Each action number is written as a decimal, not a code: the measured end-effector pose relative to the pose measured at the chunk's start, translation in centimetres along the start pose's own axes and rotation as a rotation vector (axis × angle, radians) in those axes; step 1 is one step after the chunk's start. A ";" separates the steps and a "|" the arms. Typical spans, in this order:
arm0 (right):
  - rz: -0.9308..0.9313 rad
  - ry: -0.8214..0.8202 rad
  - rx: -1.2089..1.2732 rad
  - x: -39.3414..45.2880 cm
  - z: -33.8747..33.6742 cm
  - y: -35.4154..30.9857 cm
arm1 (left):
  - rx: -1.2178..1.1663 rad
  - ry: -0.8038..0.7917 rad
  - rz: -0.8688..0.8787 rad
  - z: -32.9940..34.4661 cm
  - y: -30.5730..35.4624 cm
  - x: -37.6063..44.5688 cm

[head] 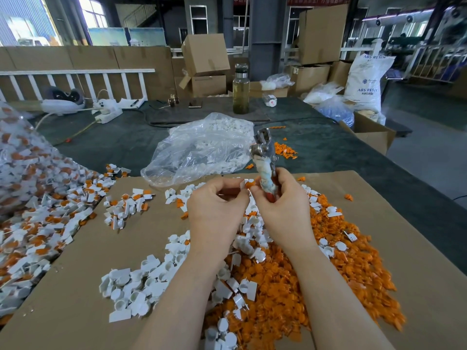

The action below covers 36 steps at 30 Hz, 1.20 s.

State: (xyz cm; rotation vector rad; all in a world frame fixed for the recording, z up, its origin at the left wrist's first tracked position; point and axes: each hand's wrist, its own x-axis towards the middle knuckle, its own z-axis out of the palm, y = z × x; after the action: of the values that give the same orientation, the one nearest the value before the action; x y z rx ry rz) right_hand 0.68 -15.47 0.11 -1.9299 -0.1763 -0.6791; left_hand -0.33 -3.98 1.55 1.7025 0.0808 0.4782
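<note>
Left hand (214, 207) grip pinches the orange-and-white part (247, 184) above the table (353, 152) piles (278, 286), right hand (284, 208) grip wraps the tool (264, 154); a slack pinch could drop the part among them.

Counting the bench: singles and pairs up top, heaps beyond counting below.

I am counting two hands, one left hand (217, 205) and one right hand (280, 205), and I am seeing one metal tool (264, 152) and one orange piece (249, 184) between them. I am tallying one cardboard sheet (101, 248), and on it one orange heap (341, 261) and one spread of white pieces (141, 286), both running far past anything I can number. I am picking out two clear bags: one middle bag (202, 150) of white parts and one left bag (22, 160) of white-and-orange pieces. Further back I am logging one bottle (240, 89), one phone (195, 104), one power strip (108, 116) and one white sack (365, 82).
</note>
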 end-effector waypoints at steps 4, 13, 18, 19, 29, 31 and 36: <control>0.026 -0.068 0.032 0.1 -0.2 -0.1 | -0.048 0.026 -0.022 -0.2 -0.2 0.2; 0.033 -0.074 0.011 -0.1 0.1 -0.2 | -0.181 0.024 -0.068 -0.5 -0.2 0.1; 0.029 -0.057 0.006 -0.2 0.4 -0.4 | -0.185 0.019 -0.033 -0.5 -0.1 0.1; 0.030 -0.060 0.007 -0.2 0.4 -0.5 | -0.183 0.020 -0.026 -0.5 -0.1 0.1; 0.055 -0.088 0.124 0.0 0.3 -0.6 | -0.176 0.012 0.006 -0.5 -0.4 0.0; 0.050 -0.106 0.121 0.0 0.2 -0.6 | -0.173 0.009 0.006 -0.5 -0.4 0.0; 0.124 -0.286 0.239 0.3 -0.9 -0.5 | -0.292 -0.015 -0.074 -0.8 -0.2 0.3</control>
State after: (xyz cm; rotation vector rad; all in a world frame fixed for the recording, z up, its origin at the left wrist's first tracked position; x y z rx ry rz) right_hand 0.37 -16.09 0.89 -1.7817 -0.2988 -0.2832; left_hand -0.28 -3.09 1.50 1.4120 0.0593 0.4009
